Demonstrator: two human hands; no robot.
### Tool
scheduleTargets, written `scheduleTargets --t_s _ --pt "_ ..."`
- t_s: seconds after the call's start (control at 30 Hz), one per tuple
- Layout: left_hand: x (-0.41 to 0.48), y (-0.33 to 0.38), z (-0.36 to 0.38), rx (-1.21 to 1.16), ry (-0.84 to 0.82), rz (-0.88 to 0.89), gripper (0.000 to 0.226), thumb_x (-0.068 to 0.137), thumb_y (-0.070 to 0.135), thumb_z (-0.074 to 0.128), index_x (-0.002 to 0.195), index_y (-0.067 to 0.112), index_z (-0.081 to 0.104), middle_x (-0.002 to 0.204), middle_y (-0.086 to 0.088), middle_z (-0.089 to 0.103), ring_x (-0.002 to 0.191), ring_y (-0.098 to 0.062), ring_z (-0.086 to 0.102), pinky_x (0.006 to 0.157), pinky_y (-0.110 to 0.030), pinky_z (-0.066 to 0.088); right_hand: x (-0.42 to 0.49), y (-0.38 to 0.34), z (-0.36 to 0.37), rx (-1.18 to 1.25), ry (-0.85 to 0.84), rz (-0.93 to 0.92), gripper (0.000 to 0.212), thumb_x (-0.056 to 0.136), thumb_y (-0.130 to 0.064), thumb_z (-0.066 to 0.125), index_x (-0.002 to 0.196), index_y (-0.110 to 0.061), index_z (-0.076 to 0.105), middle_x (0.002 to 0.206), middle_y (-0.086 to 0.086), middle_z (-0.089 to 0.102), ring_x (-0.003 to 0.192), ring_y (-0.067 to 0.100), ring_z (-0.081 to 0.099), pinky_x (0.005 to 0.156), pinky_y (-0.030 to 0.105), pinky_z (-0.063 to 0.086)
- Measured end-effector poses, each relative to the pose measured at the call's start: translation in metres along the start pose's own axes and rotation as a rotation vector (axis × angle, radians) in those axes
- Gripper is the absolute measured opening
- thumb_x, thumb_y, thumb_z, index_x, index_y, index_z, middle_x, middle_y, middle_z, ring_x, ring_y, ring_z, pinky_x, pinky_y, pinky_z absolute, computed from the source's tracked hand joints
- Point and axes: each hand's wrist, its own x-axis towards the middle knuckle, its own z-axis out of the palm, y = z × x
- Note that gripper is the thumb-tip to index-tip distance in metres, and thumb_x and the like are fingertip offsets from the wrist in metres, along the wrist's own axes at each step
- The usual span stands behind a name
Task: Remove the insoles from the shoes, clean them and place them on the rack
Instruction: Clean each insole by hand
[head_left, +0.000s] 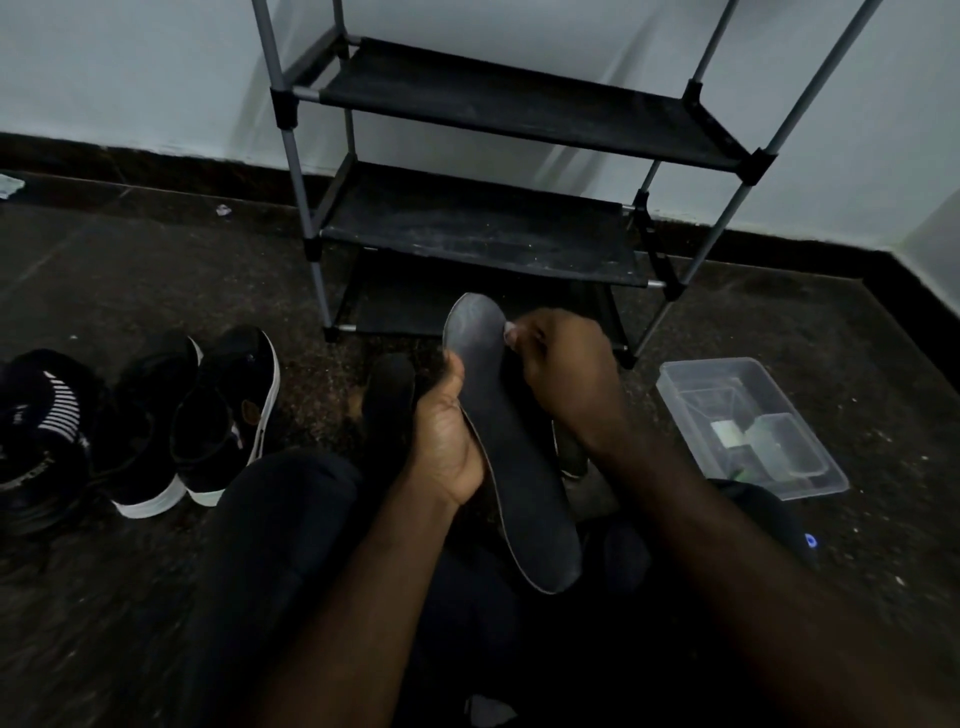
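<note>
Sits on the dark floor (156, 270), facing a black rack (478, 239) with grey poles set against the pale wall (130, 67). Holds a dark insole (511, 452) above the lap, toe end tilted up and away toward the rack's lowest shelf, heel end nearer the body. Grips its left edge at mid-length with the left hand (447, 447), thumb lying along the front face, the rest wrapped behind. Pinches the right edge near the toe with the right hand (566, 374), fingers (530, 332) curled tight; something small and pale at the fingertips, too dim to identify. Behind the left hand, a second dark sole-shaped piece (389, 395), unclear whether insole or shoe. Off to the left, a pair of black shoes (228, 415) with white soles, side by side, and just beside them a striped black shoe (41, 431). Off to the right, a clear plastic box (748, 426) on the floor, with smaller pale items inside.
</note>
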Motion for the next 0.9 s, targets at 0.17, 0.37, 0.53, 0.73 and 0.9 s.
scheduleTargets --t_s 0.17,0.37,0.53,0.73,0.9 --pt "0.004 0.006 -0.004 0.014 0.047 0.021 0.063 0.1 0.049 0.031 0.136 0.002 0.051 0.132 -0.018 0.06 0.125 -0.027 0.056 0.108 -0.038 0.04 -0.027 -0.02 0.017 -0.079 -0.116 -0.236 0.018 0.096 -0.024 0.052 0.097 -0.02 0.07 0.097 0.001 0.068 0.084 0.016 0.064 0.075 0.033 0.053" --pt "0.005 0.006 -0.005 -0.033 0.035 0.024 0.061 0.097 0.048 0.035 0.137 0.005 0.049 0.131 -0.018 0.059 0.127 -0.028 0.053 0.107 -0.04 0.041 -0.017 -0.015 0.012 0.125 -0.06 -0.205 0.017 0.095 -0.023 0.056 0.089 -0.016 0.071 0.091 -0.002 0.071 0.082 0.01 0.064 0.08 0.032 0.052" --pt "0.003 0.007 -0.004 -0.011 0.028 0.045 0.059 0.099 0.047 0.032 0.132 0.004 0.055 0.129 -0.018 0.061 0.125 -0.028 0.055 0.106 -0.04 0.043 -0.017 -0.027 0.013 0.095 -0.074 -0.226 0.016 0.095 -0.015 0.057 0.09 -0.01 0.071 0.089 0.003 0.069 0.081 0.011 0.063 0.075 0.03 0.051" --pt "0.002 0.012 -0.008 -0.142 -0.101 0.049 0.098 0.085 0.076 0.033 0.139 -0.005 0.044 0.141 -0.03 0.047 0.133 -0.039 0.045 0.116 -0.049 0.029 -0.037 -0.024 0.011 0.33 -0.196 -0.308 0.012 0.092 -0.014 0.064 0.099 -0.013 0.073 0.094 -0.006 0.072 0.089 0.001 0.065 0.08 0.017 0.05" --pt "0.011 0.023 -0.01 -0.193 -0.069 0.037 0.094 0.08 0.08 0.037 0.143 0.011 0.042 0.133 -0.032 0.052 0.123 -0.037 0.055 0.106 -0.049 0.043 -0.039 -0.023 0.009 0.437 -0.261 -0.187 0.009 0.09 -0.015 0.066 0.094 -0.015 0.074 0.087 -0.011 0.072 0.082 -0.003 0.067 0.075 0.011 0.049"
